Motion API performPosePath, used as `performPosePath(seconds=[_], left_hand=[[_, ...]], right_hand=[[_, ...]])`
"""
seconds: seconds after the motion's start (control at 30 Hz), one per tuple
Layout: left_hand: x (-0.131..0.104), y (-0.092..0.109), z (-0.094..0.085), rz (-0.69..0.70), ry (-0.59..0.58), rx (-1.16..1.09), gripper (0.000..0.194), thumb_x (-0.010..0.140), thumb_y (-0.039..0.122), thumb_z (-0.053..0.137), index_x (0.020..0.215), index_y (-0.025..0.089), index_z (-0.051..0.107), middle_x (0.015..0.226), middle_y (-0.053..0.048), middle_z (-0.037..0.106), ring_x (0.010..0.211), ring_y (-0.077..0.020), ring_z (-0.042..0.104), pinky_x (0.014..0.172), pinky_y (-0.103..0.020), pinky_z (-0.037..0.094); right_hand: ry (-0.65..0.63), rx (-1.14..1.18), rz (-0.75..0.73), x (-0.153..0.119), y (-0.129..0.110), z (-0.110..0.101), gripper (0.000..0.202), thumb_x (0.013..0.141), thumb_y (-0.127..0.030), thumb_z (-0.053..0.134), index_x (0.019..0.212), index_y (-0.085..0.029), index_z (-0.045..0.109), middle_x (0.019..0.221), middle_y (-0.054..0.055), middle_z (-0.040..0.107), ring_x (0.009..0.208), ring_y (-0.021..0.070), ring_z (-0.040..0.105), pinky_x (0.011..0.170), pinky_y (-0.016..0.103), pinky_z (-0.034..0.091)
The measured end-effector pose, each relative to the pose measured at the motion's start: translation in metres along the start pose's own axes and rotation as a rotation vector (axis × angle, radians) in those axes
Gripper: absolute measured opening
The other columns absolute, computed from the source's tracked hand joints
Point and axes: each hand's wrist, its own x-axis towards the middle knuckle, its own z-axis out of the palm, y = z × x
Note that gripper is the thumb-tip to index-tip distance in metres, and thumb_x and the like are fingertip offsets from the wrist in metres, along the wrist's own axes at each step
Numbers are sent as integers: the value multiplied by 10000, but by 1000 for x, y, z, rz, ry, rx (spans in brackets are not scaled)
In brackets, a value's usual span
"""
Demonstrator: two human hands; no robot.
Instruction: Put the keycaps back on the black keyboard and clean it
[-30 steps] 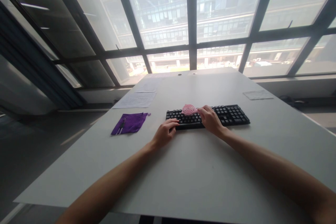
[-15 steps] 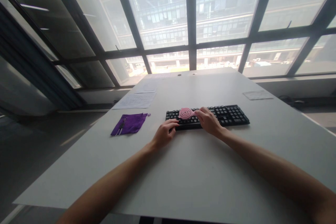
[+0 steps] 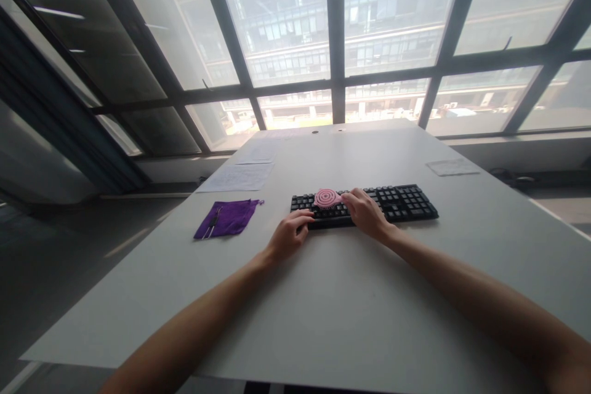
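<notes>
A black keyboard (image 3: 406, 202) lies on the white table. Over its left half is a round pink brush (image 3: 326, 198) with a spiral pattern on its back and its bristles toward the keys. My right hand (image 3: 365, 212) is closed round the brush's short handle, above the middle of the keyboard. At the keyboard's front left corner, my left hand (image 3: 290, 232) has its bent fingers on the edge and grips it.
A purple cloth pouch (image 3: 235, 217) with a dark, thin two-pronged tool (image 3: 213, 221) on it lies left of the keyboard. Papers (image 3: 237, 176) are farther back on the left, and a greyish sheet (image 3: 453, 167) is at the right. Windows stand beyond the table (image 3: 323, 308).
</notes>
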Motion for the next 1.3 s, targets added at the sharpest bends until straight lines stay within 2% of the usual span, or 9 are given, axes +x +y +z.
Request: performPosePath(seconds=[0.13, 0.27, 0.43, 0.53, 0.73, 0.9, 1.0, 1.13, 1.3], left_hand=[[0, 1, 0, 0, -1, -3, 288, 880, 104, 537, 1039, 192, 760, 1225, -85, 713, 1211, -248, 639, 1095, -473, 509], [2, 6, -1, -9, 10, -3, 293, 890, 102, 526, 1052, 186, 754, 1221, -85, 716, 1202, -241, 644, 1094, -463, 510], [17, 11, -7, 4, 51, 39, 417, 930, 111, 491, 1305, 189, 654, 1357, -93, 648, 1286, -239, 590, 1142, -460, 464], [29, 12, -7, 40, 32, 77, 451, 966, 175, 502, 1411, 203, 571, 1431, -99, 595, 1344, -249, 544, 1167, -465, 433], [37, 18, 10, 156, -29, 75, 377, 982, 296, 573, 1350, 228, 619, 1417, -105, 602, 1337, -269, 541, 1140, -481, 458], [35, 21, 16, 209, -23, 98, 422, 995, 245, 535, 1416, 238, 558, 1470, -96, 558, 1425, -270, 448, 1201, -504, 387], [35, 20, 15, 199, -38, 99, 413, 1002, 229, 507, 1411, 235, 561, 1471, -94, 554, 1415, -265, 461, 1196, -493, 399], [33, 17, 16, 206, -44, 117, 434, 982, 199, 514, 1411, 240, 563, 1465, -95, 558, 1397, -275, 481, 1187, -506, 414], [31, 17, 17, 232, -48, 143, 456, 968, 168, 511, 1419, 223, 549, 1472, -102, 549, 1411, -273, 468, 1182, -502, 424]], right_hand=[[14, -57, 70, 1, 1, 0, 223, 1035, -232, 463, 1072, -209, 681, 962, 90, 614, 901, 221, 572, 773, 308, 452], [10, -37, 63, 0, 3, -1, 226, 1038, -239, 462, 1078, -197, 680, 970, 89, 615, 908, 221, 574, 780, 310, 451], [4, 20, -9, 0, -2, -1, 241, 1047, -245, 444, 1063, -203, 681, 959, 77, 610, 909, 209, 565, 786, 304, 446], [-23, 77, -78, 0, -4, -2, 243, 1047, -236, 440, 1061, -205, 681, 961, 70, 609, 906, 200, 562, 808, 306, 444], [-78, 77, -146, 0, -2, -6, 218, 1023, -194, 474, 1066, -232, 684, 984, 58, 639, 925, 205, 558, 850, 323, 415], [-16, -48, -44, 0, -1, -6, 236, 1006, -159, 470, 1069, -232, 686, 999, 75, 641, 945, 232, 545, 860, 346, 391], [18, -87, 20, -1, 0, -5, 238, 1000, -153, 465, 1066, -216, 685, 1019, 96, 642, 975, 252, 545, 869, 364, 390], [16, -74, 24, -1, 2, -4, 243, 999, -162, 464, 1065, -220, 690, 1026, 99, 647, 978, 257, 551, 873, 373, 400], [23, -77, 2, -1, 1, -4, 214, 1016, -272, 490, 1067, -216, 691, 1021, 100, 672, 972, 259, 573, 875, 371, 412]])
